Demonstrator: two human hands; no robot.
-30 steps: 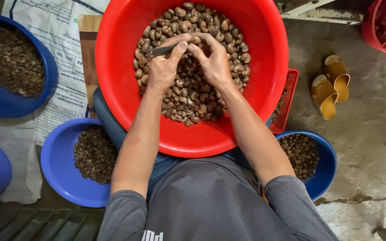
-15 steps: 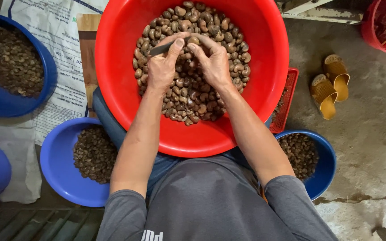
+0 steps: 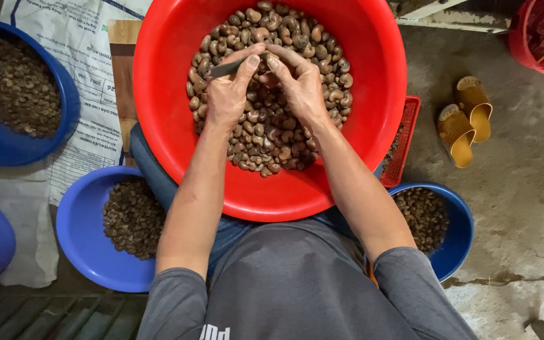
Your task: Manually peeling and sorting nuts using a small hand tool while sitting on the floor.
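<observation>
1. A single brown, kidney-shaped nut point(image 3: 266, 62) sits pinched between the fingertips of both hands, raised just over the heap in the big round red plastic basin point(image 3: 373, 94).
2. The left hand point(image 3: 226, 94) is closed around a slim dark metal pick point(image 3: 225, 68); its thumb presses along the tool, and the tip points toward the nut at the grip.
3. The right hand point(image 3: 300, 88) is curled, its fingers closed on the nut from the other side; how much of the nut is already opened I cannot tell, as the fingers cover it.
4. Directly below and around the grip lies the heap of glossy brown nuts point(image 3: 272, 135), filling much of the basin, so by my judgement a large share is not yet worked.
5. Down and to the left of the grip, a round blue plastic bowl point(image 3: 77, 233) holds darker, smaller pieces; another blue bowl point(image 3: 458, 233) down to the right holds similar ones, so some work looks done.
6. Further left of the grip stands a larger blue basin point(image 3: 64, 82) of dark pieces on a white printed sack point(image 3: 92, 75).
7. To the right of the grip lie a red slatted plastic tray point(image 3: 404, 145), a pair of yellow woven slippers point(image 3: 464, 119) on the concrete floor point(image 3: 524, 189), and a second red tub point(image 3: 524, 44) at the far corner.
8. Nothing stands between the hands and the heap.
</observation>
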